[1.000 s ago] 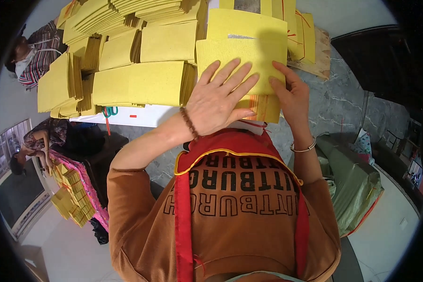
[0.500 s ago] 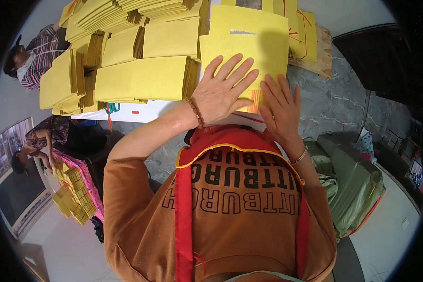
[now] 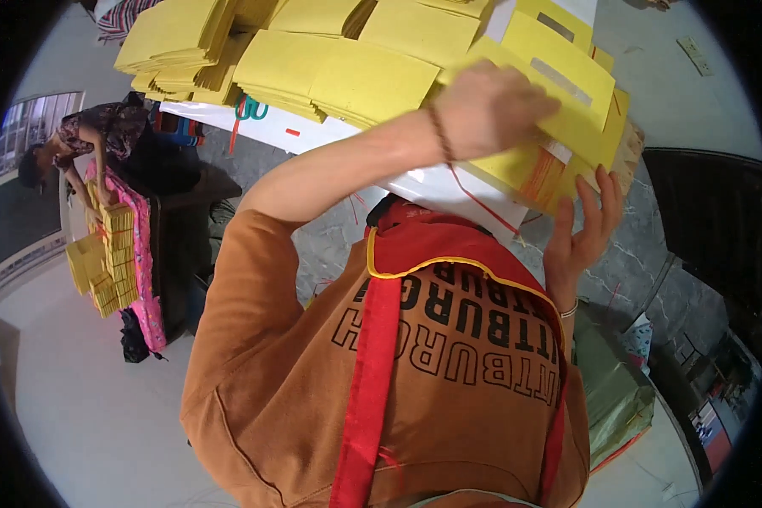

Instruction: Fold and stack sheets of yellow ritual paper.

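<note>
My left hand, blurred by motion, is over the yellow paper with its fingers curled in. Whatever those fingers hold, if anything, is hidden. Beneath and beyond it lie yellow paper sheets with rectangular cut-outs, tilted at the table's right end. Close to their near right corner, my right hand is palm up with its fingers apart, holding nothing that I can see. Between the two hands shows a red-printed patch on a yellow piece. A red strip hangs over the white table edge by my left wrist.
Stacks of folded yellow paper cover the white table to the left. Green-handled scissors lie at its front edge. Another person handles yellow bundles on a pink cloth at far left. A green-covered bundle stands at right.
My left hand has gone from flat on the yellow sheet to curled, farther right. My right hand has left the paper and turned palm up. The view has swung round.
</note>
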The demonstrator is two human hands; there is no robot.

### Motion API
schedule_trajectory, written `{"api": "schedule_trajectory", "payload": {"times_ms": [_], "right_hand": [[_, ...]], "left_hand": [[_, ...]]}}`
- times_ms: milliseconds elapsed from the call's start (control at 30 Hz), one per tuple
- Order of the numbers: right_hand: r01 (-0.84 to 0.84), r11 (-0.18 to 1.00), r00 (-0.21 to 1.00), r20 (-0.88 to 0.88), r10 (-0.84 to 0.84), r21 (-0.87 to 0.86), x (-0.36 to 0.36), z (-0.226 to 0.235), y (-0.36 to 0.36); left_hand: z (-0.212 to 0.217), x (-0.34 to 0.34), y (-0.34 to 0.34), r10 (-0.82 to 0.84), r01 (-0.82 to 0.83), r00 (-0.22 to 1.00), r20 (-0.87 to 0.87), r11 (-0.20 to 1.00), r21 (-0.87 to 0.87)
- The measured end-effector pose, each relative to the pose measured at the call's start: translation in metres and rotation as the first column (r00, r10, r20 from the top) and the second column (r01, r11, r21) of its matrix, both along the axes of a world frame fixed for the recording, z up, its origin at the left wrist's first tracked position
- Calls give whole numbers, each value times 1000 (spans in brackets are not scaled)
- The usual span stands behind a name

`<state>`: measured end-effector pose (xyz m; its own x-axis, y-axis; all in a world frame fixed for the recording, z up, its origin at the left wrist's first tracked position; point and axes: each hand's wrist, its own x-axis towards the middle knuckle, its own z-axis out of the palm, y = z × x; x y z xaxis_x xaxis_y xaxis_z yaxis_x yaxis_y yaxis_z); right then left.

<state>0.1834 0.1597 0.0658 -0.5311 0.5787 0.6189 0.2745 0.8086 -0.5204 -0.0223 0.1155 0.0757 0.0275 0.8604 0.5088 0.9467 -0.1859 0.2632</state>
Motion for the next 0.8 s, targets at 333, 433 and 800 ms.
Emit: {"api": "schedule_trajectory", "payload": {"times_ms": [333,433,800], "right_hand": [[-469,261,658,-137,740,-844,-57,-6,-47],[-255,-2,708,-188,680,-967,-88,-53,-70],[-163,-190,972,-190,137,-968,-154,-106,-68]], "left_hand": [[-61,-111,-117,156,-153,986,62,987,-50],[-85,-109,-126,132,-134,991,-22,984,-118],[-91,-106,-132,294,-298,952,-80,954,-41]]}}
